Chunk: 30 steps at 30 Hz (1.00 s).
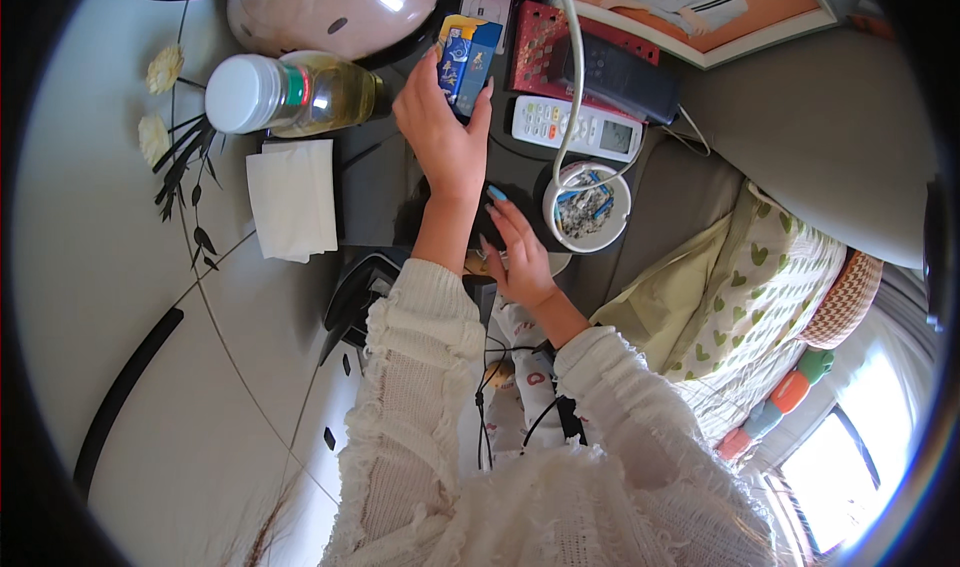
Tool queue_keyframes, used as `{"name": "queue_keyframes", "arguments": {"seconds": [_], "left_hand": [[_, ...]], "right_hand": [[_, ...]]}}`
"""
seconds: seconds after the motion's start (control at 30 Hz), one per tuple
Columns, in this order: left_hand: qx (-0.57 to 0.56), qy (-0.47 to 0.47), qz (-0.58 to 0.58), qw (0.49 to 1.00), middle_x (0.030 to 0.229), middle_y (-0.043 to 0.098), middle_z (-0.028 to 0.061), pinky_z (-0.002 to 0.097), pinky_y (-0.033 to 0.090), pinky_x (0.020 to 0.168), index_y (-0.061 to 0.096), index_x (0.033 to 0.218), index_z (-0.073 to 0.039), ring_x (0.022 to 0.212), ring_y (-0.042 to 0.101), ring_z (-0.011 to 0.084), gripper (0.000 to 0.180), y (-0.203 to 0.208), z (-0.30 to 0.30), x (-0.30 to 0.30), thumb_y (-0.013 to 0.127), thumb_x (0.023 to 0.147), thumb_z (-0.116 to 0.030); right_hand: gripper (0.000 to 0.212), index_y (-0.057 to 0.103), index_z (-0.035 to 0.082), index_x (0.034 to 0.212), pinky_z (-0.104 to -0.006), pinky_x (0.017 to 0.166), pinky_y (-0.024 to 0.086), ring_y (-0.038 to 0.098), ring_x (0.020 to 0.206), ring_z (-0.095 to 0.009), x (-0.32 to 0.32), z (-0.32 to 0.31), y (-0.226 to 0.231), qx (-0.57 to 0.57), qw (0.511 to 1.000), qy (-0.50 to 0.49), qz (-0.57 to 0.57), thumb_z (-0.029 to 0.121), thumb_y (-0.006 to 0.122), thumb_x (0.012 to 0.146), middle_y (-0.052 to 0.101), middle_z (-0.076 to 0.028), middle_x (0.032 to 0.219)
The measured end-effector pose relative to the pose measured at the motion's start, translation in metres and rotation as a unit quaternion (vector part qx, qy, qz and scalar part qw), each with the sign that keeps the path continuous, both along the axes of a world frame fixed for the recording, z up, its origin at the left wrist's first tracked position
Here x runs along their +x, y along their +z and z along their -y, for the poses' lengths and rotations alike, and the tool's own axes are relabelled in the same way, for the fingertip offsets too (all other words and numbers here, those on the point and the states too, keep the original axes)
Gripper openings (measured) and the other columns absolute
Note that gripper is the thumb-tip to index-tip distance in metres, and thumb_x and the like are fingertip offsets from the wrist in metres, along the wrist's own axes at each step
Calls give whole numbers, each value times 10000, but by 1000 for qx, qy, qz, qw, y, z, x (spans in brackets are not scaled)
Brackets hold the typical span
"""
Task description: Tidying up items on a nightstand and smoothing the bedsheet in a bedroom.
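Observation:
My left hand [447,145] reaches over the dark tabletop, its thumb and fingers closed around the sides of a blue cigarette pack [466,72]. A yellow flap shows at the pack's upper end. Nearer to me, at the table's front edge, my right hand [522,259] has its fingers stretched out and holds nothing that I can see. A white round ashtray [622,203] with ash and several butts sits just to its right. Beyond the ashtray lies a white remote control [530,119].
Left stand a white-capped bottle [243,94] of yellowish liquid and a stack of napkins [291,202]. A pale rounded appliance [330,7], a red perforated box [535,47], a dark device [625,77] and a framed picture [725,37] sit behind. A white cable [577,67] loops past the ashtray.

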<state>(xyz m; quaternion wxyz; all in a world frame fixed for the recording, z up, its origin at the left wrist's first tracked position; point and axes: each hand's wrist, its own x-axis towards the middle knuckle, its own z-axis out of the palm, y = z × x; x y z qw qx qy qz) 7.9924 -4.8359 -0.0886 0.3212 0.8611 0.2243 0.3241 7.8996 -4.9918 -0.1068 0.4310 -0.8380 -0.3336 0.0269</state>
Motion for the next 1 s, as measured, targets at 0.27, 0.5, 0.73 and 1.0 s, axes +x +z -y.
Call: {"name": "queue_keyframes", "arguments": {"seconds": [0.27, 0.5, 0.73, 1.0], "left_hand": [[-72, -36, 14, 997, 1205, 455, 209, 427, 335, 943, 313, 1292, 13, 1084, 434, 370, 714, -6, 0, 43, 701, 708, -126], [-149, -85, 21, 985, 1315, 371, 210, 373, 278, 1021, 319, 1300, 23, 1231, 359, 319, 598, 13, -6, -32, 610, 784, -58], [-53, -157, -156, 974, 1191, 490, 180, 364, 385, 882, 464, 1207, -17, 1076, 488, 303, 470, 58, 29, -237, 579, 752, 10], [-320, -418, -537, 660, 1141, 519, 111, 395, 392, 889, 425, 1255, -94, 1079, 488, 256, 438, 150, 151, -647, 486, 851, -252]], "right_hand": [[539, 443, -44, 1189, -371, 810, 484, 531, 1049, -357, -2, 1, -2, -32, 999, 24, -2, -72, 466, 652, 446, -214, 1249], [443, 469, -42, 1172, -366, 846, 466, 534, 1037, -355, 0, -4, 1, -32, 999, 23, 30, 67, 561, 753, 474, -213, 1207], [473, 448, -22, 1203, -388, 865, 444, 507, 1059, -370, 0, 2, 2, -14, 999, 24, 18, 90, 598, 768, 450, -195, 1239], [456, 459, -44, 1147, -405, 972, 350, 412, 1162, -384, -16, -2, 45, -71, 987, 143, 13, 47, 617, 728, 411, -207, 1270]]}}
